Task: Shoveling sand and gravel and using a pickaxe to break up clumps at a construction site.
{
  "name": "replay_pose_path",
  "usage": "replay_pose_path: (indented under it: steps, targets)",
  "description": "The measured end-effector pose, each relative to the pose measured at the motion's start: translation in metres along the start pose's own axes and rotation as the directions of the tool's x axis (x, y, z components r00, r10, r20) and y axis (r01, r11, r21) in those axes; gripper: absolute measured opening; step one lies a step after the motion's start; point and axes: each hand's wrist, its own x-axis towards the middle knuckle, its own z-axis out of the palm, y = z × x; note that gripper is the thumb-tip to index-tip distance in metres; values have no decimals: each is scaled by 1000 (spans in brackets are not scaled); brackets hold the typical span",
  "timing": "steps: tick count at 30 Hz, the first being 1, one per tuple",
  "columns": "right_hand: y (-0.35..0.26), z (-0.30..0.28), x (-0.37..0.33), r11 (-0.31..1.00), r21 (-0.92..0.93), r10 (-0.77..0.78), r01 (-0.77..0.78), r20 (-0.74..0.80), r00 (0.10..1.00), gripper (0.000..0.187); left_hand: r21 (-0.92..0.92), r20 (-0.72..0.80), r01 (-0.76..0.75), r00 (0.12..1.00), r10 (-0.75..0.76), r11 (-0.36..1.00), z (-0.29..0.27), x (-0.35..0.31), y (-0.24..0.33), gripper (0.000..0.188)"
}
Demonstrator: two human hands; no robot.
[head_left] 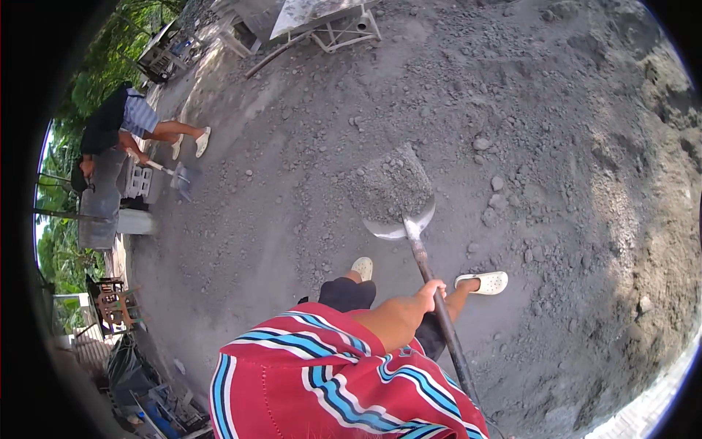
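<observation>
My left hand (431,294) is wrapped round the dark shaft of a shovel (422,252), about midway along it. The shovel's blade points away from me, and a heap of grey sand and gravel (395,189) covers most of it. Only the pale metal shoulders of the blade show, near the shaft. From the blade the shaft runs down past my right side to the lower edge of the picture. My right hand is out of sight; the shaft's far end is not visible either.
Loose grey gravel (292,183) covers the ground, with stones to the right. An earth bank (621,293) rises at the right. At the left a bent-over person (110,121) holds another shovel (180,181). A metal-framed board (311,18) stands at the back, wooden chairs (113,307) at the left.
</observation>
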Motion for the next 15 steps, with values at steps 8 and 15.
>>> replay_pose_path:
  steps: [8, 15]
  targets:
    - [46, 158, -184, 754, 436, -626, 492, 703, 337, 40, -299, -157, -566, 823, 546, 768, -212, -184, 286, 11]
    - [8, 241, -268, 6, 958, -729, 286, 200, -655, 33, -404, 21, -789, 497, 867, 462, -237, -345, 373, 17]
